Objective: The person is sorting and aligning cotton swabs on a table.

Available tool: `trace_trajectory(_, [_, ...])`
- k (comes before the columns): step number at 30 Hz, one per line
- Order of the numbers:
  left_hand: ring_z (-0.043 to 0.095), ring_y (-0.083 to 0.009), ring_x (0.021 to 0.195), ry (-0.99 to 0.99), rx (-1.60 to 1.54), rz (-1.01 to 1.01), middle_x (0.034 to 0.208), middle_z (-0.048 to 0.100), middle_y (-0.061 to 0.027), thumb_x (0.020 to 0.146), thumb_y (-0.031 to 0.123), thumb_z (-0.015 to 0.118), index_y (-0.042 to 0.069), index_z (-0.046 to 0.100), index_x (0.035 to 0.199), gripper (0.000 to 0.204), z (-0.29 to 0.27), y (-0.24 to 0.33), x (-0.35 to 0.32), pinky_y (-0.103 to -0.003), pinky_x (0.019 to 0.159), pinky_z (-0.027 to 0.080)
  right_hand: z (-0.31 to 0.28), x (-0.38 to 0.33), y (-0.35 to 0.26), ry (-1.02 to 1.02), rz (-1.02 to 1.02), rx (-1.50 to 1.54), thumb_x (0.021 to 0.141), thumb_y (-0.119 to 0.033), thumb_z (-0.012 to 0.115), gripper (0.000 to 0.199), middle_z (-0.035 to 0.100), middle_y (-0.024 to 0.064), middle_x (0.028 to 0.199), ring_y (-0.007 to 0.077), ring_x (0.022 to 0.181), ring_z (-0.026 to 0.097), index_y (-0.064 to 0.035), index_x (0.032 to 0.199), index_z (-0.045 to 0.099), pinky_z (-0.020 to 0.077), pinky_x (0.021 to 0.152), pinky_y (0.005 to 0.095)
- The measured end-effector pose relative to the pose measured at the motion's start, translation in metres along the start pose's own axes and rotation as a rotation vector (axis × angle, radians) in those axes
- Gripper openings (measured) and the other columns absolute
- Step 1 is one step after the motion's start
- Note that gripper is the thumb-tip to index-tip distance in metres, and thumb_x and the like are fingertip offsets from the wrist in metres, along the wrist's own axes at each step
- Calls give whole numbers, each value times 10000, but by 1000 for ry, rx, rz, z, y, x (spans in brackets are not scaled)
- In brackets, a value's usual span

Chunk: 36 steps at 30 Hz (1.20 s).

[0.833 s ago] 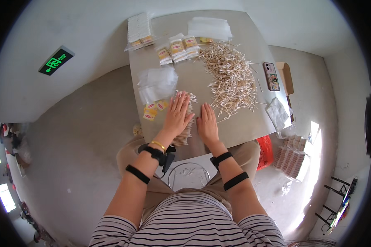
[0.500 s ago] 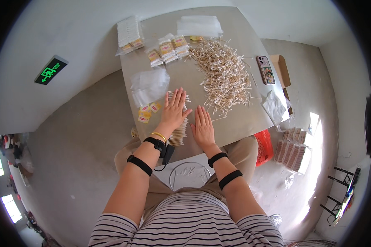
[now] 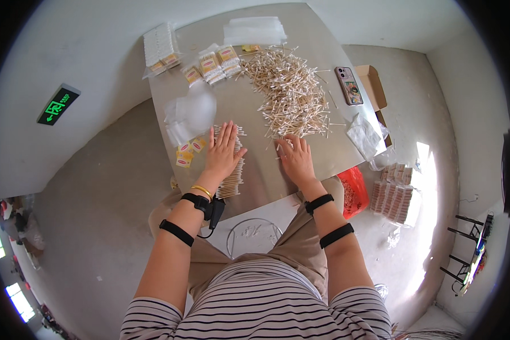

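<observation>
Cotton swabs lie side by side in a long neat row [image 3: 230,185] near the table's front left. My left hand [image 3: 222,156] rests flat over the upper part of that row, fingers stretched, thumb out to the right. A large loose heap of cotton swabs [image 3: 292,90] covers the middle right of the table. At the heap's near edge is my right hand [image 3: 298,161], palm down with bent fingers and the thumb apart. A few swab tips show beside its thumb; what lies under the fingers is hidden.
Left of the row are yellow cards [image 3: 185,154] and clear bags [image 3: 191,113]. Filled swab packs [image 3: 211,67] and a white bundle [image 3: 160,48] stand farther back. At right lie a phone [image 3: 348,86] and a plastic bag [image 3: 364,136]. A red bag [image 3: 355,192] hangs low beside my leg.
My right hand has moved away from the row, rightward to the heap's near edge, and its fingers have bent. My left hand stays on the row. The whole view has shifted slightly.
</observation>
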<state>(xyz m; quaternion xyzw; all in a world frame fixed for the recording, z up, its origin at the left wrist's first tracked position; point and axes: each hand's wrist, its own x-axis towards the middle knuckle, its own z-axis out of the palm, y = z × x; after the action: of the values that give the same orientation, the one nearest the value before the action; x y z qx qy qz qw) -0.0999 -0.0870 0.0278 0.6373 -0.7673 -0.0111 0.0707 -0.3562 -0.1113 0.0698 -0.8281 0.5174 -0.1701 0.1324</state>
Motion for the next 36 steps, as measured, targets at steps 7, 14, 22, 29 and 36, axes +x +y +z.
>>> trace_trajectory(7, [146, -246, 1541, 36, -69, -19, 1655, 199, -114, 1009, 568, 381, 35, 223, 1575, 794, 0, 0, 1, -508, 1246, 51, -1, 39, 5, -5, -184, -49, 807, -80, 673, 356, 557, 72, 1145, 274, 1127, 515, -155, 1154, 654, 429, 960, 405])
trace_trajectory(14, [183, -238, 1533, -32, -50, -20, 1646, 231, -117, 1008, 556, 391, 16, 244, 1564, 788, -2, -8, 9, -502, 1245, 62, 8, 82, 12, -55, -274, -127, 804, -107, 662, 218, 547, 67, 1039, 256, 1044, 526, -135, 1020, 678, 437, 909, 382])
trace_trajectory(22, [203, -243, 1527, -11, -40, 1, 1640, 245, -123, 1010, 562, 369, 10, 249, 1559, 788, 1, -11, 9, -526, 1240, 59, 32, 124, -3, 36, -197, -30, 808, -171, 690, 81, 570, 51, 990, 259, 1033, 525, -115, 863, 709, 435, 889, 387])
trace_trajectory(29, [192, -283, 1528, 137, -184, -59, 1636, 240, -147, 1012, 548, 390, 9, 248, 1557, 780, -7, -6, 22, -549, 1228, 62, 64, 155, -39, 52, -199, 8, 828, -180, 686, 90, 596, 27, 970, 265, 1027, 524, -119, 872, 735, 429, 892, 399])
trace_trajectory(36, [199, -253, 1526, -27, -74, 54, 1633, 255, -121, 1002, 552, 403, 7, 252, 1556, 791, -3, -21, 46, -544, 1234, 71, 51, 129, -30, 132, -202, 53, 830, -184, 699, 265, 605, 29, 1141, 263, 1124, 522, -130, 1090, 697, 415, 963, 404])
